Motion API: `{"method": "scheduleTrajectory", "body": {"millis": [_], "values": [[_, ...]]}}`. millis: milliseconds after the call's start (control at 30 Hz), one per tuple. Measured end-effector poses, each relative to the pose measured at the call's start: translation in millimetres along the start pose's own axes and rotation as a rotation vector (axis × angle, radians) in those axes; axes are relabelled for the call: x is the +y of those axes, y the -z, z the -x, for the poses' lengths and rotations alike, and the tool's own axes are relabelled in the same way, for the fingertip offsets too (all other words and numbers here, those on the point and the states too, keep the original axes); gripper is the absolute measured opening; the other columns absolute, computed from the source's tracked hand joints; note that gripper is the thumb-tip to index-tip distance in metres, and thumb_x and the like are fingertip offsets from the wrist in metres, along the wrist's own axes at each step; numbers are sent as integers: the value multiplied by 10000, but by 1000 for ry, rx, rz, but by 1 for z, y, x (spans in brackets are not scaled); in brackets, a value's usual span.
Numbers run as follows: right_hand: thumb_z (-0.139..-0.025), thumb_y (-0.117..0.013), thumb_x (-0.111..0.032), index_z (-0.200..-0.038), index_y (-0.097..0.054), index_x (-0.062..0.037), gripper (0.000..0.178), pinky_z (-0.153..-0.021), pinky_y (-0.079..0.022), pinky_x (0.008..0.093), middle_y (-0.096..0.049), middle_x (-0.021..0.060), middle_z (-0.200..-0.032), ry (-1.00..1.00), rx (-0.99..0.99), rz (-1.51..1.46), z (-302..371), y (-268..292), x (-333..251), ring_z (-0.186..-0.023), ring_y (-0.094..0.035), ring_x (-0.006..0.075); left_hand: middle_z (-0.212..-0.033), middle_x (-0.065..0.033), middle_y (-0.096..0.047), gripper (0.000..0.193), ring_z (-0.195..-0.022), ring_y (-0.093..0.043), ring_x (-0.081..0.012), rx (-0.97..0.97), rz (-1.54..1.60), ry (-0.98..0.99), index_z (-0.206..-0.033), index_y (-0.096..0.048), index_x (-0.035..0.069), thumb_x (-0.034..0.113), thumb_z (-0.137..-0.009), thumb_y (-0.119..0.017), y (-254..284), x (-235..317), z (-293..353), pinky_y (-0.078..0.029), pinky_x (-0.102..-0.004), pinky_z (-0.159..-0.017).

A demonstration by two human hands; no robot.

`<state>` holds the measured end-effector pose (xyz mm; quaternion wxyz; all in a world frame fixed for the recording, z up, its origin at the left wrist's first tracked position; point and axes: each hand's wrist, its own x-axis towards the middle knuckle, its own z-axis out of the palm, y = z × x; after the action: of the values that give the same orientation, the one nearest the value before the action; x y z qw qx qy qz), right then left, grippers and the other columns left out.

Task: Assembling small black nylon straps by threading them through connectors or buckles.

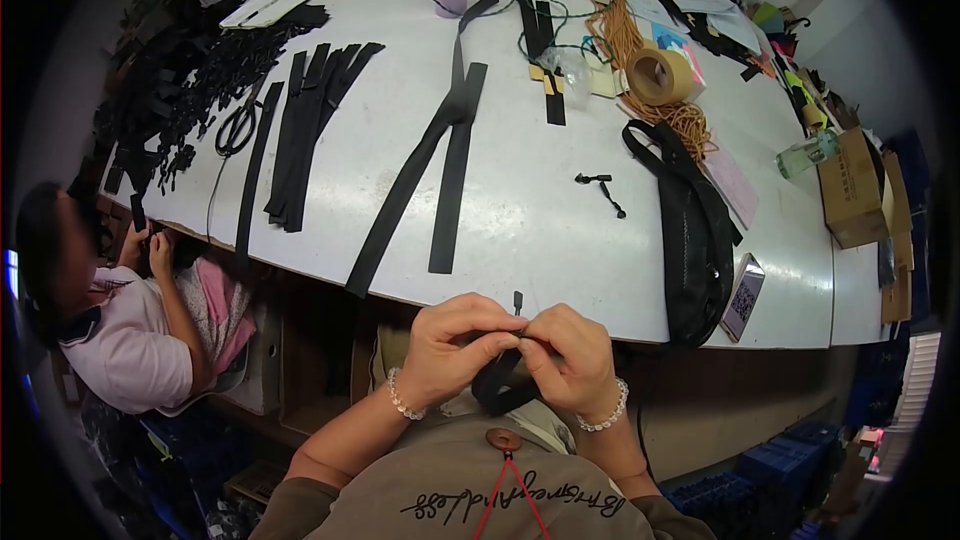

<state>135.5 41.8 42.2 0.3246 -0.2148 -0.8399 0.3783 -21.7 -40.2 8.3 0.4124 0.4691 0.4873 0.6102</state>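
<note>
Close to the table's front edge, my left hand [455, 345] and my right hand [575, 355] meet, fingertips pinched together. Between them is a black fabric strap [497, 395], which hangs in a loop below my fingers. A small black cord tab [518, 302] sticks up above the pinch; my fingertips hide how it joins the strap. Beyond my hands, two long black strips [458, 180] lie on the white table [560, 260], one crossing the other. Two little black cord pulls [605, 190] rest to the right of them.
A bundle of black strips [310, 140], scissors [237, 130] and a heap of black cord pulls [200, 90] lie left. At right are a black bag [693, 250], a phone [742, 297], a tape roll [660, 77] and a cardboard box [855, 190]. A co-worker [140, 340] sits at left.
</note>
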Motion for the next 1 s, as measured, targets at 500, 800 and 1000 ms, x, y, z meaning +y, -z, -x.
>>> {"method": "scheduleTrajectory", "body": {"millis": [500,800,1000], "values": [[-741,-662,-20,-747,-599,-11,64,-472,-397,298,-558,81,-625,198,161,-9,12,-15,3,-513,-531,222,-812,-83,-662,154,-713,-626,-172,-42,-64,-158,-875,-692,17,-17,-728,-720,3,7,3,-498,-257,-631],[-825,-644,-35,-824,-606,13,62,-538,-412,239,-594,57,-740,-279,166,-481,22,-24,8,-580,-525,117,-812,-98,-664,174,-723,-634,-173,77,-141,-122,-899,-689,7,-9,-730,-728,0,4,9,-499,-260,-643],[-747,-670,34,-851,-636,-2,116,-602,-461,240,-620,63,-747,-345,-100,-395,22,-18,7,-658,-588,132,-826,-103,-667,191,-721,-635,-154,147,-122,-63,-930,-688,-6,-29,-742,-712,1,9,5,-495,-241,-635]]}}
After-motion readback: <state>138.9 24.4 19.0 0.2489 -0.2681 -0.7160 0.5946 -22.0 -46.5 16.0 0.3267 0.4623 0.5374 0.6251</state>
